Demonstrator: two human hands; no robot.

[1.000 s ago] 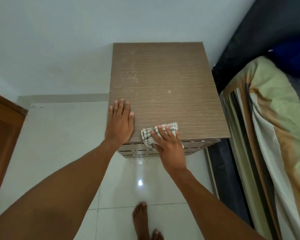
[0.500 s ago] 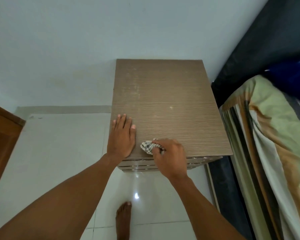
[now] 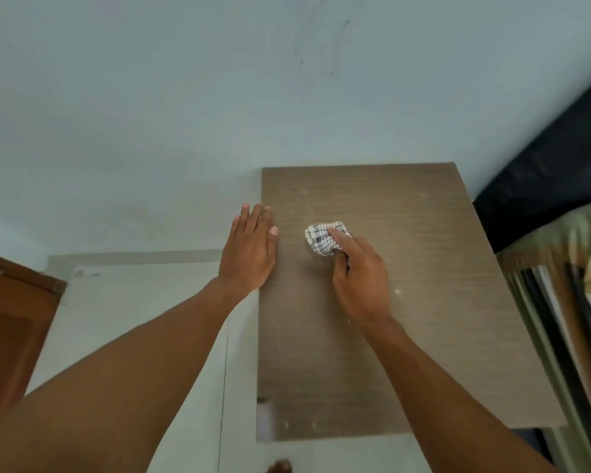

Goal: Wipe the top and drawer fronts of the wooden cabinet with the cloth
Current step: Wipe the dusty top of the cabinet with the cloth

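- Right hand clenched on a bunched checked cloth, pressing it onto the wooden cabinet's top, left of centre and toward the far half.
- Cloth sticks out past the fingertips on the far-left side; the rest is hidden under the fingers.
- Left hand grasps nothing: flat, fingers straight and together, lying along the top's left edge. Thumb and palm sit on the wood, outer fingers overhang the edge.
- The hands are near each other, with a bare strip of top between thumb and cloth.
- Open surface: wide bare area right of the cloth out to the right edge, a bare band to the far edge, and a long bare run back to the near edge under the right forearm.
- Pale specks on the wood near the far-left corner, right of the wrist and along the near edge.
- Far edge meets the pale wall.
- Right edge runs just beside a striped bed cover, dark headboard behind it.
- Left edge drops to pale floor tiles; brown wooden door well apart at far left.
- Drawer fronts not in view from this angle.
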